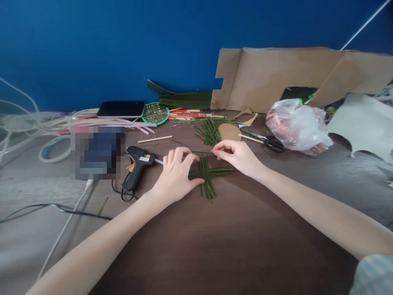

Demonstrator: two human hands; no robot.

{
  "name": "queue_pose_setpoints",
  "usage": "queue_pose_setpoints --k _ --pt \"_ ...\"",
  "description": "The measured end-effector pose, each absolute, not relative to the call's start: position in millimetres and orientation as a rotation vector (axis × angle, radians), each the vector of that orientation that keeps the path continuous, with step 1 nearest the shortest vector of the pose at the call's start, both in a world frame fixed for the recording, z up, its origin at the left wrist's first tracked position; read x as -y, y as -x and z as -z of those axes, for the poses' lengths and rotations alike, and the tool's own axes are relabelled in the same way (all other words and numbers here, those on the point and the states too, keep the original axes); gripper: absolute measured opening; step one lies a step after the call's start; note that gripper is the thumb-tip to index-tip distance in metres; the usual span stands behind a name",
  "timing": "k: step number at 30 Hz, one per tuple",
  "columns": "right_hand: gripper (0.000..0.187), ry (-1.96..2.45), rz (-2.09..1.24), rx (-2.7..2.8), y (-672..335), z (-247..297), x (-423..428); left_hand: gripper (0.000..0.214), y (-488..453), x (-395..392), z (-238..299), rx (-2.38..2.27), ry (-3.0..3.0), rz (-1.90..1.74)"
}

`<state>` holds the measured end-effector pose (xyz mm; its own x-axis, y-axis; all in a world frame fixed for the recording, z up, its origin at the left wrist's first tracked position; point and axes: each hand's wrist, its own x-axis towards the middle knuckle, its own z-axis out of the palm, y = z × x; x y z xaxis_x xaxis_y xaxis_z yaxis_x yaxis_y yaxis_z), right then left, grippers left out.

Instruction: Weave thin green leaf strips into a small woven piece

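Observation:
Green leaf strips are crossed into a small woven piece (pixel 208 174) lying on the table, with loose ends sticking out. My left hand (pixel 176 174) rests at its left side, fingers apart and curved, thumb on the strips. Above the weave, my right hand (pixel 238 157) pinches the end of a thin leaf strip (pixel 204 152) that runs left towards my left fingers. Just behind lies a bunch of loose leaf strips (pixel 208 132), beside a round piece of cardboard (pixel 230 133).
A black glue gun (pixel 136 166) lies left of my left hand. Scissors (pixel 273 143) and a plastic bag (pixel 297 125) are at the right, before a cardboard sheet (pixel 270 78). Further left are a wooden stick (pixel 155 139), a phone (pixel 120 109), a pincushion (pixel 155 113) and cables (pixel 67 223).

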<state>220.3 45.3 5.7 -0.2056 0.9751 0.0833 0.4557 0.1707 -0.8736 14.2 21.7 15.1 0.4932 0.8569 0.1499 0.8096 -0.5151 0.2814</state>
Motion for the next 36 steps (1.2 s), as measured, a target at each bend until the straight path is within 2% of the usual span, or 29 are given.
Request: queue_pose_setpoints --k 12,27,36 --pt "0.014 1.326 -1.06 1.864 -220.9 -7.8 -43.8 0.041 -15.1 -21.7 -17.9 -1.392 -2.586 -0.358" --pt "0.011 1.308 -0.889 1.942 -219.2 -2.1 -42.7 0.039 -14.4 -24.7 -17.0 -1.312 -2.561 -0.378" --pt "0.008 1.273 -0.864 2.049 -221.8 -4.0 -43.2 0.045 -14.5 -24.8 -13.9 -1.316 -2.553 -0.441"
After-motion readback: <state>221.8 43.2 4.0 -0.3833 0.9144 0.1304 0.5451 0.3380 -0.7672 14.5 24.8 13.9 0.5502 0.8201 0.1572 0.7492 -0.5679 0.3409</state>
